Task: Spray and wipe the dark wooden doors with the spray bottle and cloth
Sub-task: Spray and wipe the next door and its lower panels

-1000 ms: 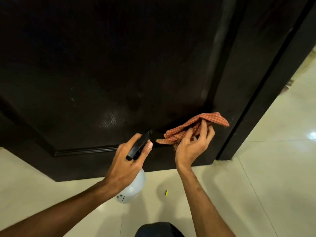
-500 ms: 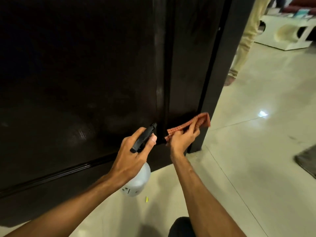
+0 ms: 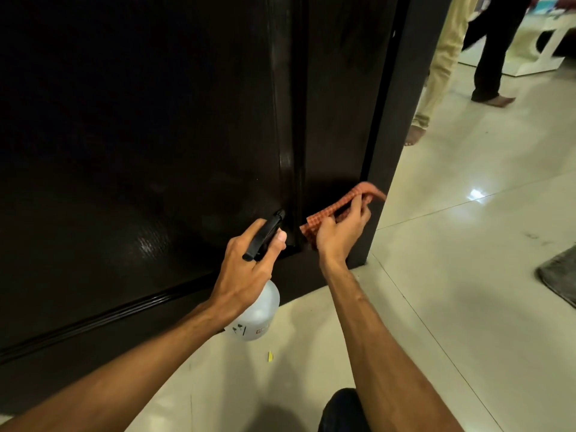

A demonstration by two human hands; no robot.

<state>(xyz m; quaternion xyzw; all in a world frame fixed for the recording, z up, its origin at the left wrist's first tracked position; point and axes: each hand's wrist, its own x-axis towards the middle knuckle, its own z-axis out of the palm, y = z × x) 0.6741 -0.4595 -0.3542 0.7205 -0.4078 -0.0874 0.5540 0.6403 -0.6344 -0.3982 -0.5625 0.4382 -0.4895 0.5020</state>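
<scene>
- Dark wooden doors [image 3: 156,151]: standing directly ahead of both hands.
- Cloth [image 3: 321,218]: my right hand [image 3: 343,233] is gripping it bunched, holding it against the door ahead.
- Spray bottle [image 3: 257,313]: my left hand [image 3: 246,269] is curling round its neck, aiming it doorward.
- Technique: I am judging a flatter cloth and overlapping strokes best.

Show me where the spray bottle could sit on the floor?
The shiny floor between the door frame and the grey mat is bare. Under the spray bottle, between the forearms, only a yellow scrap lies. Crowded: up by the people's feet.
</scene>
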